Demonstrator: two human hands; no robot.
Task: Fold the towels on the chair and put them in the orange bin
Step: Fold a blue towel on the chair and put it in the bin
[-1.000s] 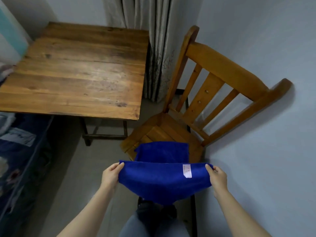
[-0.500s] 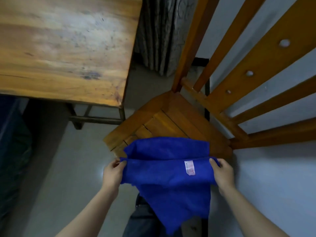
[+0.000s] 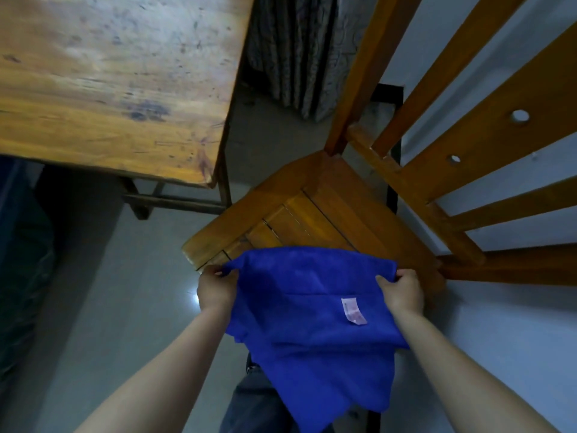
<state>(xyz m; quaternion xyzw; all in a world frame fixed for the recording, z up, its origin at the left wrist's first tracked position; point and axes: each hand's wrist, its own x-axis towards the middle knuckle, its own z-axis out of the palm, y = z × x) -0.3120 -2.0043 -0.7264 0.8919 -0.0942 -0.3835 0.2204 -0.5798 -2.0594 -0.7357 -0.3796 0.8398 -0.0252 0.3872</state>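
Observation:
A blue towel (image 3: 312, 320) with a small white label lies over the front of the wooden chair seat (image 3: 315, 220) and hangs down past its edge. My left hand (image 3: 217, 289) grips the towel's far left corner. My right hand (image 3: 402, 290) grips its far right corner. Both hands are at the seat's front edge, with the towel's top edge stretched between them. Whether a second towel lies underneath is hidden. The orange bin is not in view.
A worn wooden table (image 3: 109, 89) stands to the left, its corner close to the chair. A patterned curtain (image 3: 299, 51) hangs behind. The chair's slatted back (image 3: 468, 120) rises on the right against a pale wall. Grey floor lies below, with dark bedding at the left edge.
The view has dropped closer to the chair. Both hands have carried the towel's held edge forward over the seat, covering the blue cloth that showed there before.

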